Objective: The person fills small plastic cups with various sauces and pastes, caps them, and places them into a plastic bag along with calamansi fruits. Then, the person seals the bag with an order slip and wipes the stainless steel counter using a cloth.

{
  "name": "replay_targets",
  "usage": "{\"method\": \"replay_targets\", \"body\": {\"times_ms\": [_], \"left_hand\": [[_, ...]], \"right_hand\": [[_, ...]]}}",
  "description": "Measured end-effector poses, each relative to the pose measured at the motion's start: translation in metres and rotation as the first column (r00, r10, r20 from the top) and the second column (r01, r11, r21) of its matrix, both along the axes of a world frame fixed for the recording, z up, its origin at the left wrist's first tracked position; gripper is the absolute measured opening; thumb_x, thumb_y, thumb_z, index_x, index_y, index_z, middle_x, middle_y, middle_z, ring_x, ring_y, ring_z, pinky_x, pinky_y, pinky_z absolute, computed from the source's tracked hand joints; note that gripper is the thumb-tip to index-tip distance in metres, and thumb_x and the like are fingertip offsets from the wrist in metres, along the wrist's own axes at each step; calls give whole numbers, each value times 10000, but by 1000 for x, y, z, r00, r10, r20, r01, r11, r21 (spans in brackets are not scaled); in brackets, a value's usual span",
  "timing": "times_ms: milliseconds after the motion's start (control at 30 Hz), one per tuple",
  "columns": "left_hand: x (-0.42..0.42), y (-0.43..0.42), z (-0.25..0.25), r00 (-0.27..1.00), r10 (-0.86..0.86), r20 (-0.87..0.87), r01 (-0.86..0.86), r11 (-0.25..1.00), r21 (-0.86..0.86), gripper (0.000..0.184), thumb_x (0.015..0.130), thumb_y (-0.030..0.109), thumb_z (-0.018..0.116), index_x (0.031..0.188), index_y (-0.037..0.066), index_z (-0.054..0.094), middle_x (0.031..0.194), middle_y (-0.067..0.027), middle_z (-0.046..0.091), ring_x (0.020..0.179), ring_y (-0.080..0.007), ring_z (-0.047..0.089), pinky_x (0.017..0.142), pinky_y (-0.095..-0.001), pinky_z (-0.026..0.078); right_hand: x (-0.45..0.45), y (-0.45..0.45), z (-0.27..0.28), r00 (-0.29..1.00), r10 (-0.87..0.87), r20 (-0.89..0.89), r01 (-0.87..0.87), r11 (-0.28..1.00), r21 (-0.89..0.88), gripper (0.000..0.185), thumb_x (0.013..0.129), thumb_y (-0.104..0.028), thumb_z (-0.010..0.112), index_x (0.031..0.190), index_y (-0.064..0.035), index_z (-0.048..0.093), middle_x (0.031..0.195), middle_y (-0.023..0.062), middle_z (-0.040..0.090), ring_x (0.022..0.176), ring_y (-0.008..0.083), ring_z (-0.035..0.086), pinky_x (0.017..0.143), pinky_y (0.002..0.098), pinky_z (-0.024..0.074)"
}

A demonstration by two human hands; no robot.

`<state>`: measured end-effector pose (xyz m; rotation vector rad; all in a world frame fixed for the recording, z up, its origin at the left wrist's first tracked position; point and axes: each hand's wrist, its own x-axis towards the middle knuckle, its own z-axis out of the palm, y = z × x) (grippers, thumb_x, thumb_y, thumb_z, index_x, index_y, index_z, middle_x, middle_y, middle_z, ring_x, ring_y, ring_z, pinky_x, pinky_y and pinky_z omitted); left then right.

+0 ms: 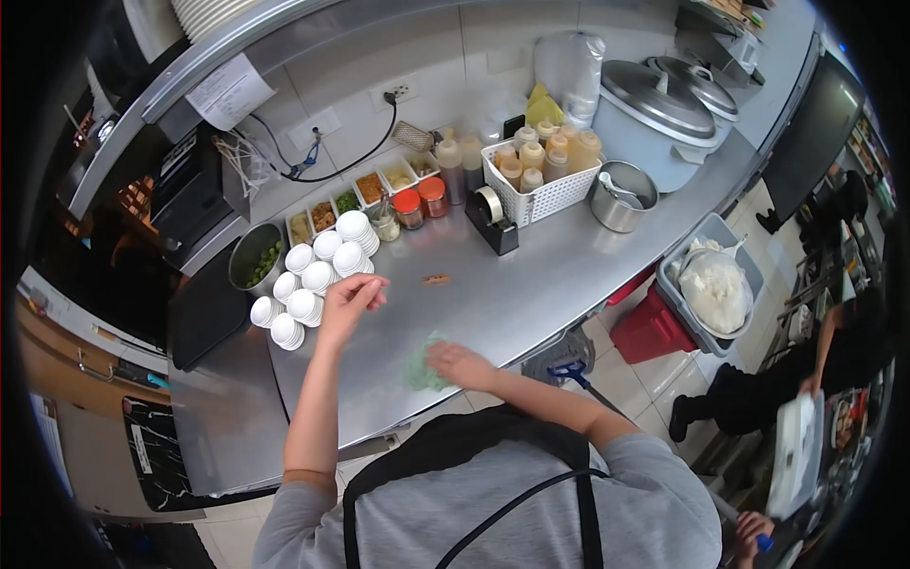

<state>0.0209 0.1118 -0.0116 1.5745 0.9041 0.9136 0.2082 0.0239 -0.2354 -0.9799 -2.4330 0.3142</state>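
Observation:
My left hand point(355, 298) is raised over the steel counter, in front of the stacked small white cups point(319, 277). Its fingers are loosely curled together, and nothing shows in them. Down near the counter's front edge, my right hand point(459, 364) presses on a crumpled green cloth point(426, 365) lying on the metal. Farther back on the counter is a small brown piece point(436, 279), too small to name. Beyond the cups are red-lidded jars point(408, 208) and a black tape dispenser point(492, 220).
A white basket point(552, 201) of sauce bottles and a steel pot point(624, 197) stand at the back right. Food containers point(347, 202) line the wall. A grey bin point(711, 284) with a bag stands on the floor. Another person point(758, 398) is at the right.

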Motion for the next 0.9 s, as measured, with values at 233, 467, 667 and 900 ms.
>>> {"method": "replay_targets", "body": {"times_ms": [233,467,667,900], "left_hand": [[52,54,-114,916,28,-399,0,998,70,218,786,180,599,944,32,621,757,-50,616,661,-152,567,622,-270,448],[95,83,-158,568,358,-741,37,888,458,275,692,141,656,963,104,625,943,-81,560,887,-276,533,792,-369,457],[107,127,-179,413,260,-873,-75,965,253,208,691,133,650,895,111,618,1013,-88,531,923,-283,524,782,-375,463],[112,135,-83,561,619,-549,-305,772,558,181,717,179,648,852,63,617,917,-95,561,878,-276,550,735,-372,457]], "right_hand": [[198,47,6,800,-600,-19,600,799,33,334,802,-79,474,1133,-43,505,1183,206,479,1123,353,430,952,407,342],[347,93,10,516,-816,259,845,534,-1,330,798,-135,513,1120,-62,527,1170,195,493,1093,362,451,921,402,366],[309,176,181,975,-209,77,214,783,-584,295,774,-311,616,918,-56,649,843,128,641,826,239,602,787,340,442],[267,381,241,823,-565,-52,567,816,112,172,768,-221,583,844,-69,606,848,146,605,788,313,579,696,379,460]]}}
